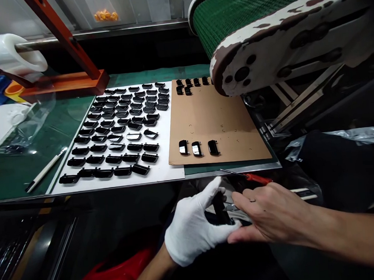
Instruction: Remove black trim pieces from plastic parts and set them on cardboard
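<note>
Below the table's front edge, my left hand (191, 227), in a white glove, grips a small black plastic part (220, 208) between thumb and fingers. My bare right hand (272, 213) is closed right beside it, with its thumb near the left thumb. A bit of silvery metal (232, 207) shows between the two hands; what the right fingers hold is mostly hidden. Behind the right knuckles lies a screwdriver with a red handle (256, 178). Three glossy black parts (196, 148) lie on the brown cardboard (217, 116), with several more along its far edge.
Rows of black parts (119, 129) cover a white sheet (165, 158) on the left. A pen (46, 170) lies beside it. A green conveyor belt (245, 8) overhangs the cardboard's back right. A film roll (8, 52) on an orange stand (64, 82) is at back left.
</note>
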Demonstrator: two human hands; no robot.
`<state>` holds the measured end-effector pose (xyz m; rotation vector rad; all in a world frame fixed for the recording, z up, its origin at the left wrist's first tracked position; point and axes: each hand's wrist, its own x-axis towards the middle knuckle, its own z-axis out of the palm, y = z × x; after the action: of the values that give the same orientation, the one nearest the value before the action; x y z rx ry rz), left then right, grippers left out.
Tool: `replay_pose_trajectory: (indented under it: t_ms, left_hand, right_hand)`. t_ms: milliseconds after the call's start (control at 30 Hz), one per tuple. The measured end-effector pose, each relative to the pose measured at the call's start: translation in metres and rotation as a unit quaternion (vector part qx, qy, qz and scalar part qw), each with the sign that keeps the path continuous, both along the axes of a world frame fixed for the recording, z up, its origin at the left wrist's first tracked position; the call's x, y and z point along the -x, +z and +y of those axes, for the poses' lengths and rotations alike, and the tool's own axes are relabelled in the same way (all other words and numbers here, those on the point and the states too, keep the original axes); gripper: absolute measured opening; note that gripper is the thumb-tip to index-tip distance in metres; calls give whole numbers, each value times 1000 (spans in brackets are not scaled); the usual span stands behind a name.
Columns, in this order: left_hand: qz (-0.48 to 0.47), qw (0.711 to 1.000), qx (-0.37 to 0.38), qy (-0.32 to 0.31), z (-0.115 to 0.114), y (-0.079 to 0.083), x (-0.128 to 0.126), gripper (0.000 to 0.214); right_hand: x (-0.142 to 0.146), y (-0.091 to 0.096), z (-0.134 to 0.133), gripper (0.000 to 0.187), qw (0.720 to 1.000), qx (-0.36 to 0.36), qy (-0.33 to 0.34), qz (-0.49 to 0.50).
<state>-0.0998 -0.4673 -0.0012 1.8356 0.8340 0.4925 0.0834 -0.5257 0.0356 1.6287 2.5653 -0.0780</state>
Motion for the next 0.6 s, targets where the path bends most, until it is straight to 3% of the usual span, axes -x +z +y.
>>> replay_pose_trajectory:
  t_ms: [133, 267, 467, 533, 600]
  left_hand:
    - [-4, 999, 43, 0, 1, 1, 1, 82]
    - [-24, 999, 47, -8, 5, 2, 4, 85]
    - [-30, 997, -70, 22, 11, -6, 11, 83]
    - [-18, 993, -116, 26, 12, -8, 14, 84]
    - [-15, 987, -158, 20, 13, -8, 16, 82]
  right_hand:
    - [0, -2, 0, 63, 1000, 11, -1, 18]
    - [2, -9, 1, 63, 991, -30, -26, 127]
    - [23, -26, -8, 42, 915, -92, -160, 358]
    - [31, -32, -12, 36, 893, -127, -147, 406]
    - [36, -37, -14, 36, 876, -156, -93, 446]
